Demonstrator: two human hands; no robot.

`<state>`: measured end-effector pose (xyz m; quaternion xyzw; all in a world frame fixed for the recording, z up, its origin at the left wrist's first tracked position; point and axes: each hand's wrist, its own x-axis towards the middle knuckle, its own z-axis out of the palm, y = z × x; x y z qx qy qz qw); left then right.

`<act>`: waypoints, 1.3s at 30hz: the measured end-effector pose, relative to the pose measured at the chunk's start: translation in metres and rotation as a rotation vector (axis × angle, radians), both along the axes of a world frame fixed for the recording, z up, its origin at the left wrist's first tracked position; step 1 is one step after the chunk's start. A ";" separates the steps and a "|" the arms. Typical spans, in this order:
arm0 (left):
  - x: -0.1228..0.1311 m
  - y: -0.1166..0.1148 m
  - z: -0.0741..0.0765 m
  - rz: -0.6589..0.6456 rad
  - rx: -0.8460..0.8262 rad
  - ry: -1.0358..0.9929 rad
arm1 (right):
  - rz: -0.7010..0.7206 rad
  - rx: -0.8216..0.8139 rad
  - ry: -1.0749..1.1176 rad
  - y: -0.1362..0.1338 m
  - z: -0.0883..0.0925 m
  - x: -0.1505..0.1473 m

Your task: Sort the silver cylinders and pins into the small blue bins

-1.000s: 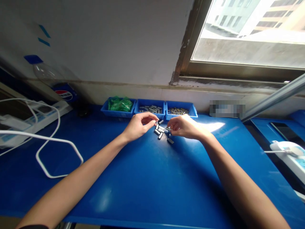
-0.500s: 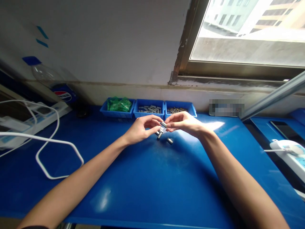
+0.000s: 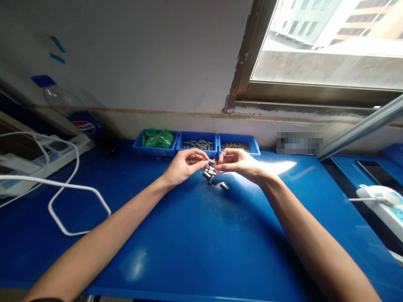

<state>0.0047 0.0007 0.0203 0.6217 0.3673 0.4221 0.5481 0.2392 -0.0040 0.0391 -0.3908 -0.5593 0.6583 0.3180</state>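
Observation:
My left hand (image 3: 184,165) and my right hand (image 3: 237,162) meet fingertip to fingertip over a small heap of grey metal blocks (image 3: 209,175) on the blue table (image 3: 195,235). Both hands are pinched; between them they hold one small grey block (image 3: 211,162), and I cannot make out a pin in the right fingers. A single block (image 3: 224,186) lies apart, just below my right hand. Behind the hands stand three blue bins: one with green bags (image 3: 156,138), one with grey blocks (image 3: 198,144), one with thin metal pins (image 3: 235,146).
A white cable (image 3: 74,188) loops across the left of the table, beside a white power strip (image 3: 47,155) and a lying plastic bottle (image 3: 72,109). Another white power strip (image 3: 382,205) sits at the right edge. The wall and window sill run behind the bins.
My right hand rose from the heap and came to my left hand's fingertips; both now pinch a block together. The view shifted slightly.

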 end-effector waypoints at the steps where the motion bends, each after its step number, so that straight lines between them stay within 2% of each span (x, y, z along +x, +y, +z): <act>1: -0.001 0.001 -0.001 0.034 0.003 -0.012 | -0.001 0.012 -0.023 0.000 0.000 0.000; 4: -0.002 0.005 -0.003 0.153 0.005 -0.054 | 0.002 0.084 -0.171 0.003 0.001 0.005; 7: -0.004 0.008 -0.005 0.225 -0.015 -0.116 | 0.083 0.238 -0.521 0.003 0.006 0.011; 10: -0.004 0.008 -0.006 0.229 -0.040 -0.151 | 0.196 0.387 -0.844 -0.002 0.017 0.013; 15: -0.003 0.004 -0.003 0.153 -0.059 -0.105 | 0.330 0.393 -1.004 -0.012 0.025 0.006; 20: -0.002 0.002 -0.003 0.049 -0.004 0.023 | 0.303 0.404 -1.001 -0.012 0.018 0.002; 28: -0.002 0.000 -0.001 -0.020 0.002 0.105 | 0.132 0.452 -0.852 0.002 0.008 0.013; 31: -0.003 0.000 -0.001 -0.026 0.004 0.116 | 0.027 0.353 -0.720 0.007 0.007 0.017; 35: -0.003 0.001 -0.004 -0.029 -0.002 0.118 | -0.101 0.181 -0.417 0.008 0.010 0.017; 39: -0.002 0.000 -0.005 -0.029 -0.003 0.109 | -0.180 0.126 -0.253 0.006 0.011 0.014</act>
